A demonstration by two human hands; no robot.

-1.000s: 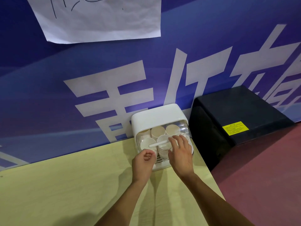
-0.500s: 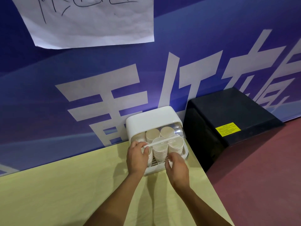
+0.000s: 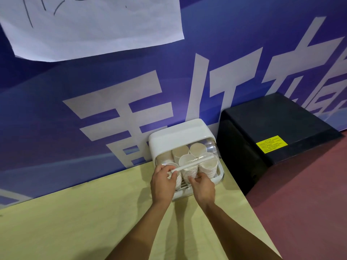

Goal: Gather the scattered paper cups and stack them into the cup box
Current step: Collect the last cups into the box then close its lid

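Observation:
A white cup box [image 3: 174, 134] stands at the table's far right corner against the blue wall. Several stacks of white paper cups [image 3: 208, 165] stand upside down inside it, under a clear curved lid whose white handle bar [image 3: 193, 163] lies across the front. My left hand [image 3: 163, 182] curls its fingers round the left end of that bar. My right hand [image 3: 202, 186] is in front of the box with its fingers curled against a front cup stack; whether it grips the stack I cannot tell.
The pale yellow table [image 3: 90, 218] ends just right of the box. A black cabinet [image 3: 277, 128] with a yellow label stands beside it on the red floor [image 3: 309, 203]. A white paper sheet [image 3: 93, 25] hangs on the wall above.
My left hand moved up from the table to the lid's handle bar and took hold of it. My right hand dropped from the top of the cups to the box's front.

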